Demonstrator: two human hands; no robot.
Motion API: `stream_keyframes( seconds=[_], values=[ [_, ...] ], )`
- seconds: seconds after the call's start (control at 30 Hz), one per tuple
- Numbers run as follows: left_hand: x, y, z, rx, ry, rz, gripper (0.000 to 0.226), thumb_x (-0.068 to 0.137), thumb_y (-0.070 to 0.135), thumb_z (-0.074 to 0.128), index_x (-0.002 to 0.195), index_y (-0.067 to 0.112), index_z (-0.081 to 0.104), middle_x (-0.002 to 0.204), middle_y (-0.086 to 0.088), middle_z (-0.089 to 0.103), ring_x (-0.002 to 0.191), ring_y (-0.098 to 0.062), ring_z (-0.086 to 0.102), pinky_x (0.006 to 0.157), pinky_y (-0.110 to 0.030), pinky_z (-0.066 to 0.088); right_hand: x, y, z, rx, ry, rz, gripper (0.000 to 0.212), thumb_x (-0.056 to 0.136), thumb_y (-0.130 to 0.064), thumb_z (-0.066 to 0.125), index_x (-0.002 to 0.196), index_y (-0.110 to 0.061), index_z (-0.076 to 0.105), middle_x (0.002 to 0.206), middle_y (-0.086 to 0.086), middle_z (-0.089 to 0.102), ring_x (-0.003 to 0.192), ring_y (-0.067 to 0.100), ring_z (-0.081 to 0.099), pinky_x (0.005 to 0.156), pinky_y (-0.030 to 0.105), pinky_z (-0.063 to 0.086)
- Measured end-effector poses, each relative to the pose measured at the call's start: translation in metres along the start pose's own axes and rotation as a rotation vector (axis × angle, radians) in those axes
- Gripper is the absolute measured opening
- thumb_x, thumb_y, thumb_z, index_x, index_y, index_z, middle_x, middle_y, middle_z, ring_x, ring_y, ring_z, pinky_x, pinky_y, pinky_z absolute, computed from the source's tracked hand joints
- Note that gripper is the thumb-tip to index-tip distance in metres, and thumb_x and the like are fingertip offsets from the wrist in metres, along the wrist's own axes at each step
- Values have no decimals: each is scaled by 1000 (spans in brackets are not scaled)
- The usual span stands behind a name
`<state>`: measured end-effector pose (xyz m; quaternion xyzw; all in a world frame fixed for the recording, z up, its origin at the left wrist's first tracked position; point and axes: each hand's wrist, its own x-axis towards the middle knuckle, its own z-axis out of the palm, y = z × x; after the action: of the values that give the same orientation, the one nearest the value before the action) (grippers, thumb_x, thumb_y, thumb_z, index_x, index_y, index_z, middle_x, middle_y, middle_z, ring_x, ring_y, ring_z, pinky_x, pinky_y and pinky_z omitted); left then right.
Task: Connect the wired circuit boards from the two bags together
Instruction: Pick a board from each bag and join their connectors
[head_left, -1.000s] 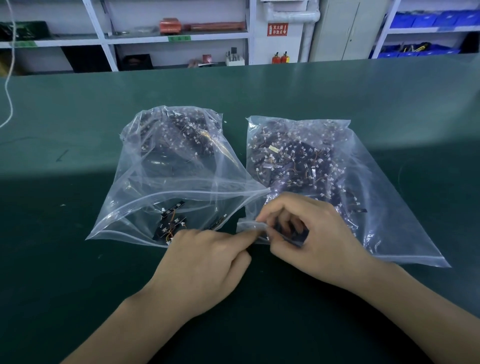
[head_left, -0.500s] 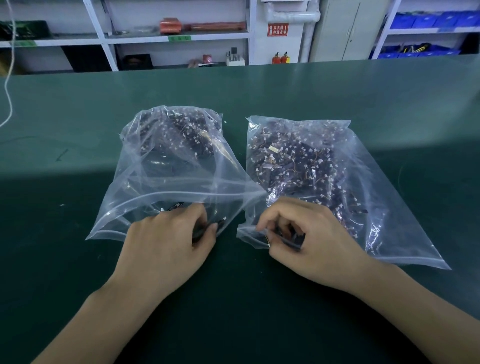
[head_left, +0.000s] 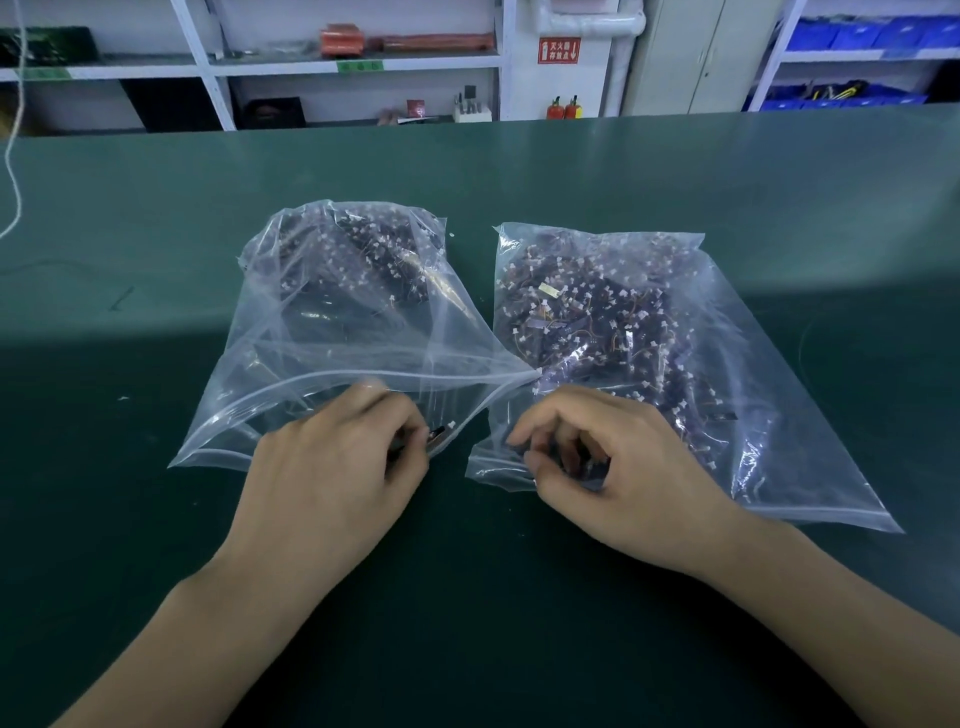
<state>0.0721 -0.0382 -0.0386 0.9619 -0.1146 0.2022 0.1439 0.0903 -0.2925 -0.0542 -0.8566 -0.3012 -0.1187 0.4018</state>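
Two clear bags (head_left: 597, 322) of dark wired boards, left hand (head_left: 337, 478) pinching one, right hand (head_left: 618, 467) fingers curled inside

Both hands sit low on the green table (head_left: 156, 519), left hand (head_left: 332, 478) and right hand (head_left: 618, 467) with fingers curled, palms down.

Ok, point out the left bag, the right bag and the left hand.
left bag (head_left: 332, 332): head view, clear plastic at its middle.
right bag (head_left: 727, 364): head view, plastic over the boards.
left hand (head_left: 332, 478): head view, back of the hand.
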Motion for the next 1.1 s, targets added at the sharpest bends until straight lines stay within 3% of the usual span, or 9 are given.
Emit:
stream_keyframes(
  seconds=[0.17, 0.23, 0.33, 0.4, 0.57, 0.67, 0.8, 1.1],
  values=[
    [-5, 11, 1, -204, 97, 103, 9, 102, 31, 62, 94, 32, 60, 66, 32, 39, 60, 6, 49, 53, -14, 29, 1, -3, 1, 45, 46, -7, 16, 98, -26, 76, 114, -23, 74, 91, -15, 67, 71, 16, 65, 67, 12, 44],
    [-8, 18, 5, -268, 92, 155, 8, 103, 37, 56, 99, 32, 61, 69, 31, 40, 63, 6, 47, 53, -16, 34, 2, -5, 1, 58, 53, -26, 21, 97, -28, 79, 117, -22, 76, 91, -19, 68, 72, 10, 65, 68, 10, 44],
    [-12, 25, 12, -326, 69, 195, 10, 106, 39, 53, 103, 35, 61, 77, 34, 51, 70, 13, 49, 58, -14, 39, 3, -5, 2, 75, 65, -46, 12, 95, -20, 82, 107, -17, 79, 86, -23, 66, 72, 3, 63, 67, 8, 42],
    [-12, 25, 15, -380, 55, 193, 9, 106, 40, 53, 106, 37, 62, 85, 29, 63, 73, 7, 57, 60, -20, 47, 3, -6, 1, 120, 76, -28, 6, 95, -19, 81, 100, -15, 80, 83, -18, 68, 70, 7, 63, 67, 11, 42],
    [-10, 19, 17, -387, 64, 163, 14, 104, 42, 57, 104, 32, 67, 84, 23, 61, 71, -13, 62, 59, -37, 52, 2, -5, -2, 264, 89, 114, 5, 98, -20, 78, 94, -23, 78, 74, -9, 69, 62, 10, 58, 61, 20, 45],
    [-10, 19, 17, -391, 71, 165, 14, 104, 39, 59, 98, 30, 67, 83, 19, 60, 70, -14, 61, 58, -39, 51, 1, -4, -2, 253, 38, 149, 9, 98, -19, 77, 92, -25, 76, 71, -5, 66, 59, 12, 55, 59, 24, 43],
    [-11, 18, 15, -423, 57, 169, 9, 103, 35, 61, 96, 32, 66, 85, 19, 60, 69, -17, 60, 58, -39, 50, 1, -5, 1, 191, 19, 122, 9, 96, -14, 79, 91, -21, 76, 73, -18, 66, 63, 12, 59, 61, 15, 41],
    [-10, 18, 14, -456, 81, 201, 14, 102, 27, 66, 89, 25, 71, 81, 17, 60, 71, -17, 60, 60, -43, 50, 2, -8, -4, 200, 28, 82, 8, 96, -10, 79, 91, -15, 78, 77, -19, 67, 65, 13, 61, 63, 15, 42]
  ],
)
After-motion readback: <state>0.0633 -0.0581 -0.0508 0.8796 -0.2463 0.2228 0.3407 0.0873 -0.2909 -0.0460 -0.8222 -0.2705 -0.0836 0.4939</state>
